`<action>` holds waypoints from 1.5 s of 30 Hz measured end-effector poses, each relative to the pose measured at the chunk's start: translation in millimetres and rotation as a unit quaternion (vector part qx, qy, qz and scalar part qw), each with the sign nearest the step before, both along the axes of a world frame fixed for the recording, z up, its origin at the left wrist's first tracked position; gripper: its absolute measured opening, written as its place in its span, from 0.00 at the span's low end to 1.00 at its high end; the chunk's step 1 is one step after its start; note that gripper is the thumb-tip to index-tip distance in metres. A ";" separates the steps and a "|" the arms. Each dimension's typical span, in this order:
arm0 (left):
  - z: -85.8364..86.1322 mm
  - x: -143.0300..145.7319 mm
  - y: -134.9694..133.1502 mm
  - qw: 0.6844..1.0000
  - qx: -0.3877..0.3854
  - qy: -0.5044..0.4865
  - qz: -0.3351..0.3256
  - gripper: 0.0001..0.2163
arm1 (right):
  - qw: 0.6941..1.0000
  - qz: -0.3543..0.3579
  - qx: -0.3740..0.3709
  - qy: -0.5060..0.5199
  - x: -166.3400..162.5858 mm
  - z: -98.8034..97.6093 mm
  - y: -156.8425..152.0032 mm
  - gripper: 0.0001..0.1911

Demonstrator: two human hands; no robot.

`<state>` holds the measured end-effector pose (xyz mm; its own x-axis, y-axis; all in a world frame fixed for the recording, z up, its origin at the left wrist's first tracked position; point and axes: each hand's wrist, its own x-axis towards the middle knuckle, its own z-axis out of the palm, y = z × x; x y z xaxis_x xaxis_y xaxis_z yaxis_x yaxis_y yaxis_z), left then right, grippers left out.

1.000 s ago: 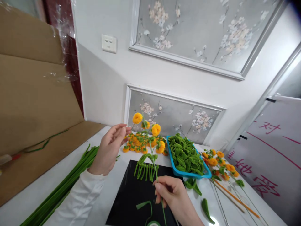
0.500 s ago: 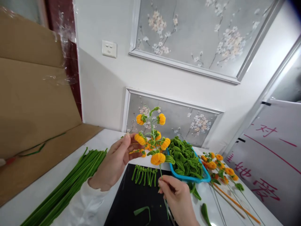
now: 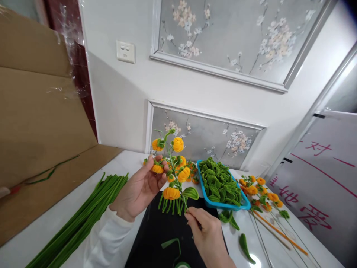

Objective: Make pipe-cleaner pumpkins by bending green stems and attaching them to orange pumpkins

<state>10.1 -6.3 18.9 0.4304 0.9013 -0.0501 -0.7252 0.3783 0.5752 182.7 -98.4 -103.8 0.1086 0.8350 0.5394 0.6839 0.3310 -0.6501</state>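
A branch of small orange pumpkins (image 3: 171,193), made of fuzzy chenille stems with green tops and a leaf (image 3: 190,192), stands upright and leans left in front of me. My right hand (image 3: 208,232) pinches its green stem low down, below the leaf. Near the upper left side, my left hand (image 3: 143,186) has thumb and curled fingers around one small pumpkin (image 3: 157,169) of the same branch. Below lies a black mat (image 3: 156,238) with a row of short green pieces (image 3: 166,206) and a strip of green tape (image 3: 171,242) on it.
A blue basket (image 3: 223,204) of green fuzzy leaves is behind my right hand. Finished-looking orange pumpkin branches (image 3: 259,191) lie at the right, near loose leaves (image 3: 244,247). Long green chenille stems (image 3: 92,212) lie left, beside cardboard (image 3: 41,149).
The branch has turned and tipped left. My left hand's fingers have curled in around a pumpkin. My right hand still pinches the stem. A tape roll's edge now shows at the bottom.
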 end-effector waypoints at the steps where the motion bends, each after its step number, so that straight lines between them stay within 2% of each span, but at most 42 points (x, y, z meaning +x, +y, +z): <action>1: 0.2 -0.1 0.2 1.000 0.001 0.001 -0.003 0.09 | 1.000 -0.001 -0.007 0.006 -0.1 0.4 0.0 0.15; 5: 2.3 -0.3 2.0 0.998 0.036 0.048 0.021 0.17 | 0.997 -0.008 -0.047 0.063 1.3 1.7 1.0 0.15; 7: 2.1 1.1 4.2 0.996 0.032 0.074 0.044 0.19 | 0.996 -0.016 -0.043 0.075 2.9 2.7 1.8 0.15; 11: -5.9 9.3 7.9 0.995 0.007 0.091 0.049 0.11 | 0.997 -0.039 0.005 0.066 7.2 7.0 2.9 0.14; 14: -17.9 17.7 7.3 0.991 0.024 0.127 0.035 0.06 | 0.996 -0.052 0.013 0.071 9.7 10.4 2.4 0.13; 16: -27.1 22.6 6.2 0.986 0.068 0.149 0.003 0.05 | 0.994 -0.051 -0.005 0.095 9.6 11.5 1.8 0.14; 19: -39.1 27.8 4.9 0.974 0.129 0.178 -0.060 0.10 | 0.985 -0.031 -0.055 0.162 6.6 13.4 0.9 0.15; 22: -45.1 31.8 1.3 0.952 0.167 0.220 -0.131 0.07 | 0.971 -0.013 -0.089 0.220 2.3 18.9 -0.4 0.16; 25: -46.0 37.2 -6.3 0.904 0.263 0.249 -0.227 0.06 | 0.961 0.010 -0.107 0.255 -2.8 25.9 -1.9 0.17; 27: -46.9 42.3 -12.5 0.870 0.328 0.264 -0.258 0.08 | 0.955 0.023 -0.112 0.274 -7.4 28.0 -1.9 0.18; 29: -49.7 47.8 -18.3 0.866 0.345 0.283 -0.226 0.10 | 0.952 0.033 -0.116 0.282 -11.8 27.2 -0.7 0.18; 32: -55.7 53.9 -23.5 0.877 0.332 0.327 -0.118 0.11 | 0.955 0.046 -0.126 0.265 -11.1 24.8 0.9 0.15; 36: -61.3 55.0 -24.5 0.853 0.356 0.380 -0.041 0.13 | 0.990 0.021 -0.101 0.094 17.1 34.5 -3.3 0.13; 38: -62.5 54.3 -25.0 0.835 0.362 0.414 -0.015 0.15 | 0.994 -0.011 -0.074 0.080 36.4 48.5 -8.9 0.15; 41: -62.5 54.5 -27.7 0.810 0.382 0.445 -0.003 0.18 | 0.986 -0.073 0.011 0.148 51.1 78.6 -19.0 0.17; 45: -59.4 55.9 -32.0 0.797 0.384 0.466 0.002 0.19 | 0.986 -0.070 0.135 0.063 35.2 116.5 -24.9 0.16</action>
<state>66.0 -38.3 -40.5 0.5251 0.8218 0.2212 0.1521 -0.3464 0.9257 217.9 -123.3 12.7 0.2932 0.6352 0.7145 0.6549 0.4111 -0.6342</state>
